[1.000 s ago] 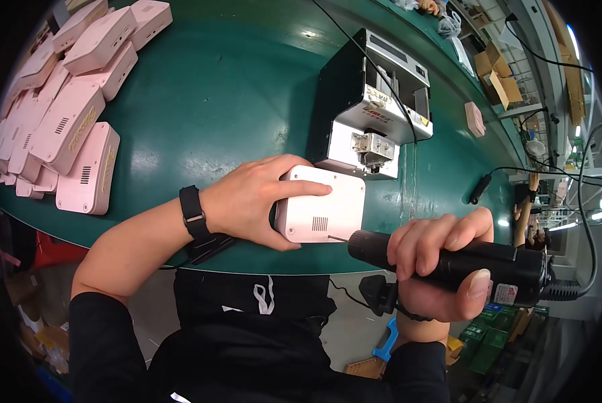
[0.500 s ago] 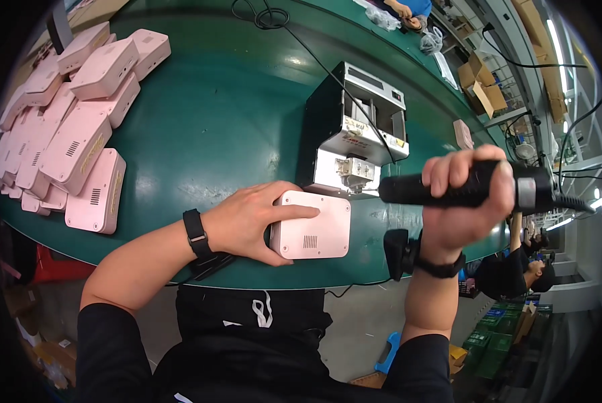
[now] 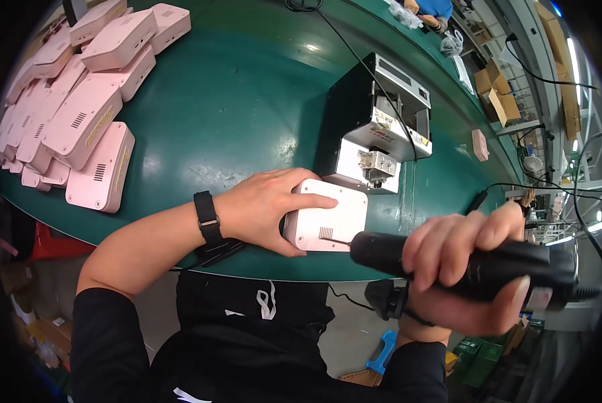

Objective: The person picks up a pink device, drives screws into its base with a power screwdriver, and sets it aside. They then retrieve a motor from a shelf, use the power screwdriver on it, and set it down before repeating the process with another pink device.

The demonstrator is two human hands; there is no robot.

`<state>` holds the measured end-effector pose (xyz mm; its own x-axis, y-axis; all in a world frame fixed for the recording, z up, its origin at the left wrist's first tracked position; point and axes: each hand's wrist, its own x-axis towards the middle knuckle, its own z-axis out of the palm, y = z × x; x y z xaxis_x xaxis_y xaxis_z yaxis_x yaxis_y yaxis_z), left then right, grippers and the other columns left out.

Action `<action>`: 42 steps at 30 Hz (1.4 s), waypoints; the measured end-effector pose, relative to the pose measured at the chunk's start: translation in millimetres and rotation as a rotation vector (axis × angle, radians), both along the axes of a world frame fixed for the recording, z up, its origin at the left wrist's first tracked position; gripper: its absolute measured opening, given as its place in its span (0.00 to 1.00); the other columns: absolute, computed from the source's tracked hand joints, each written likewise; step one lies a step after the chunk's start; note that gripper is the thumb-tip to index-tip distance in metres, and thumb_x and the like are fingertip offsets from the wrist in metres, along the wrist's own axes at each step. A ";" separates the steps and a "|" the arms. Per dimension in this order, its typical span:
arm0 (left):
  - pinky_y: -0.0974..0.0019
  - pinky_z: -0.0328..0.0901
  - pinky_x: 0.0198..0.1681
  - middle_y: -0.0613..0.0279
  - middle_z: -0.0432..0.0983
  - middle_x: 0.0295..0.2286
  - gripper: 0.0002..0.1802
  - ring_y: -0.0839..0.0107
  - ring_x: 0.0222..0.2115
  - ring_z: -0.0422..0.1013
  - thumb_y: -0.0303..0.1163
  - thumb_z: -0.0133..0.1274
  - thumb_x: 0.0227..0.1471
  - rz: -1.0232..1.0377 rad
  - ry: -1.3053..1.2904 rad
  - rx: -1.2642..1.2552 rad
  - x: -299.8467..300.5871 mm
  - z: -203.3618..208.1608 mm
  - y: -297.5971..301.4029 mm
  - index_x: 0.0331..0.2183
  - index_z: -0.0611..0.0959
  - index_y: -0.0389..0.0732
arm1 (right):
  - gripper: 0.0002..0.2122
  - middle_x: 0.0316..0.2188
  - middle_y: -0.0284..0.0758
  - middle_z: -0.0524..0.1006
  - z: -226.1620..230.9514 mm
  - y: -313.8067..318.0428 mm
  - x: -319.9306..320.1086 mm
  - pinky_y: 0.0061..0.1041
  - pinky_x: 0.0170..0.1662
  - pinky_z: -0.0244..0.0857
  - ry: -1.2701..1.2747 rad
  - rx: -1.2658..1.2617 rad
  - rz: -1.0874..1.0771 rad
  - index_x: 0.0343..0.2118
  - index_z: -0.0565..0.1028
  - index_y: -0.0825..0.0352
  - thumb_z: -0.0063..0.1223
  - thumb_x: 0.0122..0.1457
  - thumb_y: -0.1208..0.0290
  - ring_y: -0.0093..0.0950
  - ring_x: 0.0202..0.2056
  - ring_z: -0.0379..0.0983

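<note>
1. Your left hand (image 3: 264, 209) clasps the pink box (image 3: 348, 211) by its left end, on the near tabletop (image 3: 213, 121).
2. Your right hand (image 3: 465, 269) wraps round the black screwdriver (image 3: 381, 252), bit (image 3: 336, 240) over the box.
3. Beyond stands a machine (image 3: 388, 138); left, piled pink boxes (image 3: 82, 121).

Bright indoor illumination, with white tube lights (image 3: 572, 57) at upper right burnt out to plain bars. Diffuse glare patches mark the green table (image 3: 230, 94); the upper face of the pale pink box (image 3: 344, 218) is almost washed out, its near-left side shaded. The right hand (image 3: 452, 255) and black electric screwdriver (image 3: 499, 269) are slightly blurred, the left hand (image 3: 260, 201) sharper. Fisheye distortion curves the table's front edge; black vignetting fills the corners.
</note>
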<state>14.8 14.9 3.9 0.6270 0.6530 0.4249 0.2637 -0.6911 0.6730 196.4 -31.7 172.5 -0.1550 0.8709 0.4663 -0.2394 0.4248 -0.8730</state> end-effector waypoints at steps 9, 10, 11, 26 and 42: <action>0.57 0.68 0.43 0.52 0.70 0.43 0.41 0.54 0.41 0.71 0.41 0.70 0.28 0.026 -0.057 0.018 -1.3 -6.0 -3.1 0.50 0.77 0.51 | 0.24 0.13 0.30 0.65 -16.7 -13.2 -29.1 0.26 0.16 0.62 -0.102 -0.091 -0.064 0.32 0.60 0.64 0.58 0.51 0.48 0.24 0.10 0.62; 0.57 0.68 0.43 0.52 0.70 0.43 0.41 0.53 0.41 0.71 0.41 0.70 0.28 0.032 -0.061 0.017 -2.5 -7.1 -3.8 0.50 0.77 0.51 | 0.24 0.13 0.30 0.65 -20.0 -12.6 -30.6 0.26 0.16 0.62 -0.106 -0.095 -0.055 0.32 0.60 0.64 0.58 0.51 0.48 0.24 0.10 0.62; 0.57 0.68 0.43 0.52 0.70 0.43 0.41 0.53 0.41 0.71 0.41 0.70 0.28 0.042 -0.064 0.012 -3.8 -8.8 -4.1 0.50 0.77 0.51 | 0.24 0.13 0.30 0.65 -23.5 -12.0 -31.6 0.26 0.16 0.62 -0.105 -0.101 -0.039 0.32 0.60 0.63 0.58 0.51 0.47 0.24 0.09 0.62; 0.57 0.69 0.44 0.50 0.70 0.42 0.39 0.52 0.40 0.71 0.42 0.69 0.28 0.034 -0.077 -0.017 -4.7 -11.1 -4.8 0.49 0.78 0.49 | 0.27 0.22 0.35 0.71 -26.1 -13.2 -24.2 0.33 0.27 0.65 -0.043 -0.202 0.141 0.37 0.62 0.65 0.67 0.47 0.53 0.30 0.20 0.69; 0.57 0.68 0.44 0.52 0.69 0.45 0.40 0.54 0.43 0.71 0.47 0.69 0.32 -0.006 0.005 0.048 -3.4 2.4 -5.7 0.51 0.76 0.49 | 0.10 0.17 0.32 0.65 -66.5 -4.8 89.4 0.25 0.20 0.61 0.032 -0.017 -0.506 0.36 0.64 0.65 0.47 0.61 0.64 0.24 0.14 0.61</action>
<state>11.4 9.2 6.3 0.6334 0.6282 0.4519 0.2628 -0.7239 0.6379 285.8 -36.5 106.0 0.3022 0.8409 0.4489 -0.0340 0.4801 -0.8765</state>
